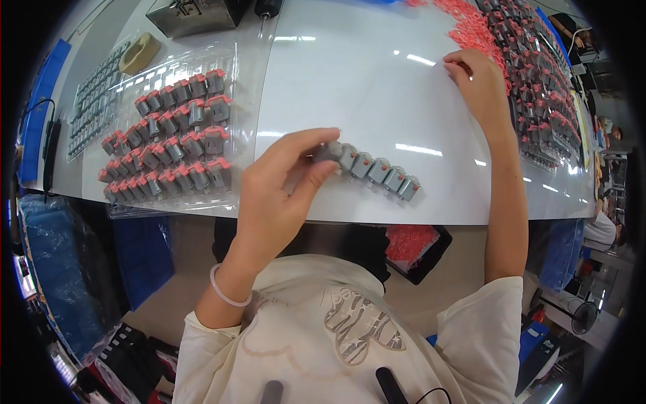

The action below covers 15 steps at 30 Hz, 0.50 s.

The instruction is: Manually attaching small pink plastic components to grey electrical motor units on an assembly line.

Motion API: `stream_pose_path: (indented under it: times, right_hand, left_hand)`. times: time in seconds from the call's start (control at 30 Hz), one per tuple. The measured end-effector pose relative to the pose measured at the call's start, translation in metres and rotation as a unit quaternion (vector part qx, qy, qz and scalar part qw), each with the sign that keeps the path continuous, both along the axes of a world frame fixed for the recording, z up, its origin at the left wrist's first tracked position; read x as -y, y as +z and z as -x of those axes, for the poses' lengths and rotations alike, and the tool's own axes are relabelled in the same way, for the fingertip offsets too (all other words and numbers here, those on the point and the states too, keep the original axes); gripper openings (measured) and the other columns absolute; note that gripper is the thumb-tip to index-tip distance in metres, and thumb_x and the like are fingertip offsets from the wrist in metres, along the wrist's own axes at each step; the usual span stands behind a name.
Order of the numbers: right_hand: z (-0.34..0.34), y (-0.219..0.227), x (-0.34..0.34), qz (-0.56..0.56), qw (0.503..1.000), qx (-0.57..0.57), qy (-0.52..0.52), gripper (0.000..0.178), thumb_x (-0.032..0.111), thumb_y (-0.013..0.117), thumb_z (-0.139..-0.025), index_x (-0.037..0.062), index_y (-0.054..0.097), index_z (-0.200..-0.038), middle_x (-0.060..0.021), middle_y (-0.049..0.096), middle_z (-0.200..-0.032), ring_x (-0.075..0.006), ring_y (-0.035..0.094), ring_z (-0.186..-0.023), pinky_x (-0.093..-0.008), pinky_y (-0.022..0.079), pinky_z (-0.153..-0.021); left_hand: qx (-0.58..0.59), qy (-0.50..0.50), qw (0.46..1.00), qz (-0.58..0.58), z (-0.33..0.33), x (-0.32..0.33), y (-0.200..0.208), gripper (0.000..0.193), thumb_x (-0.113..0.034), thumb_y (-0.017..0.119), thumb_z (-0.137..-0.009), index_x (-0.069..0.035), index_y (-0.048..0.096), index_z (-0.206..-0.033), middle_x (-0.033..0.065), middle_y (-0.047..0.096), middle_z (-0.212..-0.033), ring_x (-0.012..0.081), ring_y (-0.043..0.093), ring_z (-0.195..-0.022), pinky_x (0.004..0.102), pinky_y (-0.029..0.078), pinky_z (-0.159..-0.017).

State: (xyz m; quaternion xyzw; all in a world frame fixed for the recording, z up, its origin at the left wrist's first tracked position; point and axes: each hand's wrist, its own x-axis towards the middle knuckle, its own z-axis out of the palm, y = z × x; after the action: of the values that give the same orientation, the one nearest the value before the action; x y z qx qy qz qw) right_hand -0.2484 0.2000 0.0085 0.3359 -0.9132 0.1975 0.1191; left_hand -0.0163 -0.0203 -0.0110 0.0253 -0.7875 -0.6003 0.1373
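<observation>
A short slanting row of small grey electric motors (379, 171) stands on the white table in front of me. My left hand (277, 182) is closed around the row's left end, thumb and fingers gripping a small motor (333, 149); the palm side is partly hidden. Farther off to the right, my right hand (474, 84) hovers by a heap of red plastic pieces (471, 30). Its fingertips are pinched together, and anything between them is too small to make out.
At left, a clear plastic tray (232, 135) holds several rows of motors with red pieces on them. Behind it lie another tray of motors (94, 101), a tan ring-shaped roll (140, 54) and a metal box (195, 17). Stacked motor trays (538, 87) stand at right. Below the table sits a bin of red pieces (437, 252).
</observation>
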Motion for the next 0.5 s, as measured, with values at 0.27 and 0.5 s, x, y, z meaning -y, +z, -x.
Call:
stream_pose_path:
  times: [0.27, 0.5]
  right_hand:
    - [-0.111, 0.037, 0.041, 0.294, 0.893, 0.339, 0.047, 0.01, -0.004, 0.061, -0.078, -0.0049, 0.061, -0.088, -0.0091, 0.064, -0.086, -0.0131, 0.058, -0.078, -0.0259, 0.046, -0.069]
    - [-0.168, 0.029, 0.068, 0.375, 0.79, 0.448, 0.188, 0.012, -0.003, 0.065, -0.075, -0.0028, 0.061, -0.086, -0.0119, 0.057, -0.09, -0.0158, 0.053, -0.084, -0.0264, 0.041, -0.076]
  left_hand:
    - [0.019, -0.007, 0.953, -0.302, -0.012, 0.007, 0.007, 0.034, -0.002, 0.06, -0.086, 0.006, 0.051, -0.117, 0.0111, 0.06, -0.105, 0.0132, 0.058, -0.094, 0.0243, 0.047, -0.082]
    - [-0.025, -0.033, 0.913, -0.405, -0.031, -0.005, 0.003, 0.032, -0.005, 0.06, -0.087, 0.007, 0.051, -0.115, 0.0125, 0.06, -0.103, 0.0157, 0.06, -0.092, 0.0266, 0.052, -0.079]
